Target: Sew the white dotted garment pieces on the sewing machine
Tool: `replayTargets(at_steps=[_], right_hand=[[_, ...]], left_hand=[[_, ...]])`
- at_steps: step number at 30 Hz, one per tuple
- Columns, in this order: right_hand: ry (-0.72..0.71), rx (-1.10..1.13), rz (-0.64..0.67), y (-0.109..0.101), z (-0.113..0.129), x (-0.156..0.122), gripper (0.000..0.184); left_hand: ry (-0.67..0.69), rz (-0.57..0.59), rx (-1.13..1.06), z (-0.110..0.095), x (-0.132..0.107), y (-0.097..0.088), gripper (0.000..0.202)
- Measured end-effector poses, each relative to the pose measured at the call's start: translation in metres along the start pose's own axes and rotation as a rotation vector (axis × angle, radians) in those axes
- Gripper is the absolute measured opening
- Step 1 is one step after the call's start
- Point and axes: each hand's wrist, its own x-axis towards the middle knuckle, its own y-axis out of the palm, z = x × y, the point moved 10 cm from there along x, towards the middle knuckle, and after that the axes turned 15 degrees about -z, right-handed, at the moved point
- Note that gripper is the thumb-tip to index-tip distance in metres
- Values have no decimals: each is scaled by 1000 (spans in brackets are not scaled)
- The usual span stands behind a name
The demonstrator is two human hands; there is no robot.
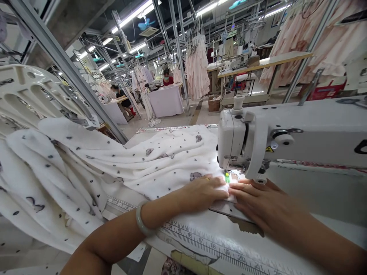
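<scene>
White plush fabric with small dark spots and grey animal prints spreads over the sewing table and runs under the needle area of a white sewing machine. My left hand lies on the fabric just left of the lit presser foot, fingers stretched forward and pressing down. From the right, my right hand rests flat with its fingers stretched toward the same spot, its fingertips close to my left thumb. The fabric edge between the hands is partly hidden. A pale bangle circles my left wrist.
A printed ruler strip runs along the table's front edge. At left, a white plastic rack stands behind heaped fabric, beside a slanted metal post. Farther back are hanging pink garments, other workstations and seated people.
</scene>
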Motion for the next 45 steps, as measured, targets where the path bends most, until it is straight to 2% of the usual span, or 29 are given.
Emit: replayTargets(at_steps=[6, 8, 12, 17, 22, 27, 31, 37, 45], right_hand=[[121, 69, 1, -3, -12, -1, 32], [130, 122, 17, -6, -13, 2, 26], [96, 207, 50, -10, -8, 8, 30], [106, 265, 127, 0, -5, 6, 33], [201, 340, 236, 11, -8, -1, 33], [279, 395, 281, 14, -10, -5, 34], [274, 409, 275, 13, -8, -3, 33], [220, 386, 217, 5, -6, 3, 31], [235, 379, 352, 15, -5, -4, 36]], left_hand=[[45, -23, -36, 12, 2, -4, 30], [20, -15, -27, 15, 2, -3, 29], [-24, 7, -12, 14, 1, -2, 28], [-55, -19, -29, 11, 2, -8, 22], [-32, -94, -12, 8, 4, -13, 25], [-29, -150, 12, 7, 7, -13, 31], [-50, -152, 16, 7, 8, -10, 31], [-3, -101, 107, 2, 8, -4, 27], [133, -173, 193, -11, 7, -11, 24]])
